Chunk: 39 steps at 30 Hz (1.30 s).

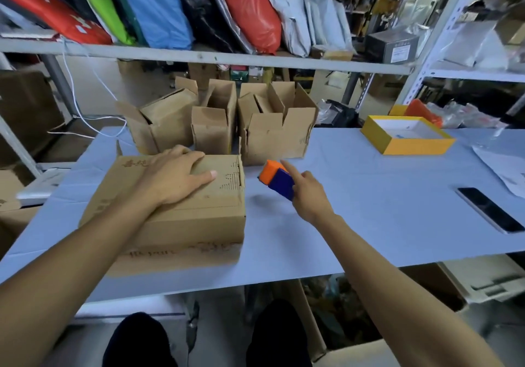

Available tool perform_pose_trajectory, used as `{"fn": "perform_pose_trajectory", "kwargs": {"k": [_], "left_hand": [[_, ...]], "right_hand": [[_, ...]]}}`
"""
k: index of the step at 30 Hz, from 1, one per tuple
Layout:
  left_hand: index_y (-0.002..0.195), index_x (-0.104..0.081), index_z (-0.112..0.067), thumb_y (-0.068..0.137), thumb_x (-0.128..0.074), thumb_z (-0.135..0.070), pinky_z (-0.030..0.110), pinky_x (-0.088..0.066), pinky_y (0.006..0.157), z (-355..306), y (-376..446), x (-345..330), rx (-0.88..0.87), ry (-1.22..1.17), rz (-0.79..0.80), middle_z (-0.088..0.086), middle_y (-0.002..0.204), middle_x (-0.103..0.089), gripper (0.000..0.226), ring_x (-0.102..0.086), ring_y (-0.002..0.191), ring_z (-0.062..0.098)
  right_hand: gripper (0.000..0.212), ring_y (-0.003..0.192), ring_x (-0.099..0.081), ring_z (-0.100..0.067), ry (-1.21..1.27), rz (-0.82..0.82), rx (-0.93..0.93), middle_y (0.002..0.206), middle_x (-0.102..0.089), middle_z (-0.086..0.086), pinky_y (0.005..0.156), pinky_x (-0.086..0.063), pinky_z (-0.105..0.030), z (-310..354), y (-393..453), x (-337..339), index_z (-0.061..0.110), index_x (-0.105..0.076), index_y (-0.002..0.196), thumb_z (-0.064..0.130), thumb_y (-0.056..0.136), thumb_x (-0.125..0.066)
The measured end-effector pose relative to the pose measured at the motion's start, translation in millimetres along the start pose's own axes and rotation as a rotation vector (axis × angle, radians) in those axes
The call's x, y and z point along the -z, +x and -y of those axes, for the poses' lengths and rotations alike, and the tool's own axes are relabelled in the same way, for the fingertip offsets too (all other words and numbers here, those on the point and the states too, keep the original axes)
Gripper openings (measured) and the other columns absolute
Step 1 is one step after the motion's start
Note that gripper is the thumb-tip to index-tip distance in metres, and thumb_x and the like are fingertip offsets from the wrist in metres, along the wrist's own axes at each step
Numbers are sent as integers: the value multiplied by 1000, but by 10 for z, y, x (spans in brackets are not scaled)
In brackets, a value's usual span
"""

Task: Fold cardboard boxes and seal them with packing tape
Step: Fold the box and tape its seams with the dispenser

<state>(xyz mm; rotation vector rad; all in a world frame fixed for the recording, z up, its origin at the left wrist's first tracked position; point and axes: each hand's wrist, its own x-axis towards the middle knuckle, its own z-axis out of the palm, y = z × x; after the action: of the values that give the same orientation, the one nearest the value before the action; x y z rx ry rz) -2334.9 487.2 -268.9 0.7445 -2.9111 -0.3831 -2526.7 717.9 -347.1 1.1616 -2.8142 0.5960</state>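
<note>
Nearest: closed cardboard box (181, 210) lies flat on the pale blue table (369, 219), left of centre. Left hand (173, 176) rests palm-down on its top, fingers straight, pressing the flaps.

Just right of the box: right hand (308, 193) holds an orange-and-blue tape dispenser (275, 179), index finger extended, other fingers wrapped behind it; dispenser tilted, apparently lifted off the table.

Right edge: black phone (490, 209) flat on the table.

Further back: three open-topped cardboard boxes (216, 131) in a row, flaps up. Far right: shallow yellow box lid (406, 135).

Behind: shelf (199, 55) with coloured mailer bags (153, 6).
</note>
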Motion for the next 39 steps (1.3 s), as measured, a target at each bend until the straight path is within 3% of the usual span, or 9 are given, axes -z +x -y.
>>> {"fn": "perform_pose_trajectory", "kwargs": {"k": [3,7,9,12,15,20,27,31,39], "left_hand": [[127,-64,-18,96,-58,-36,29,-39,89,-305,-37,-19,-18,-328,-168,-2,118,-61,36,-57,111,17],[124,-66,-15,97,-56,-24,23,-41,83,-809,20,-57,-5,-609,-144,-4,110,-68,30,-62,103,15],[116,-68,-11,98,-52,-24,26,-43,85,-907,103,-70,11,-637,-101,-1,109,-68,27,-61,104,18],[91,-68,-3,96,-50,-27,46,-54,93,-898,174,-61,101,-826,3,20,96,-70,30,-66,97,35],[101,-64,0,103,-46,-19,46,-55,95,-862,114,-11,187,-1040,124,23,99,-70,26,-70,95,31],[108,-62,1,102,-54,-12,36,-60,80,-767,-34,86,224,-1200,226,21,95,-72,17,-72,90,29],[101,-69,-1,94,-66,-10,22,-54,58,-663,-81,90,274,-1185,125,16,87,-72,11,-70,74,20],[83,-73,-9,92,-66,-14,27,-56,63,-618,-26,105,234,-901,-6,9,74,-72,13,-68,63,15],[81,-75,-3,89,-72,-17,28,-57,64,-569,123,197,267,-815,-72,5,64,-69,17,-63,59,14]], "right_hand": [[72,85,-51,-27,210,-81,57,100,-45,-10,74,-42,-27,-72,-193,129,42,-35,149,-3,93,-36],[58,82,-50,-5,392,-162,120,96,-44,-8,73,-36,-4,80,-420,328,34,-47,144,0,98,-36],[44,87,-51,3,485,-191,142,96,-48,-4,76,-36,-2,189,-512,421,37,-49,142,23,100,-44],[50,93,-52,1,489,-196,170,102,-51,4,77,-38,-5,273,-580,516,49,-46,139,51,90,-57],[63,95,-54,-1,571,-166,175,107,-51,4,76,-45,-9,350,-597,588,57,-44,133,42,82,-77],[69,100,-52,-1,543,-186,256,110,-51,2,75,-46,-10,438,-536,593,64,-38,129,34,82,-79],[65,102,-51,-2,524,-138,304,112,-51,4,77,-46,-11,479,-477,543,54,-41,138,37,85,-75],[60,100,-48,-2,368,-147,351,105,-46,8,74,-40,-11,492,-395,554,60,-32,139,53,88,-63],[64,89,-52,-6,266,-97,407,102,-51,11,73,-38,-15,458,-16,694,52,-32,138,74,79,-46]]}}
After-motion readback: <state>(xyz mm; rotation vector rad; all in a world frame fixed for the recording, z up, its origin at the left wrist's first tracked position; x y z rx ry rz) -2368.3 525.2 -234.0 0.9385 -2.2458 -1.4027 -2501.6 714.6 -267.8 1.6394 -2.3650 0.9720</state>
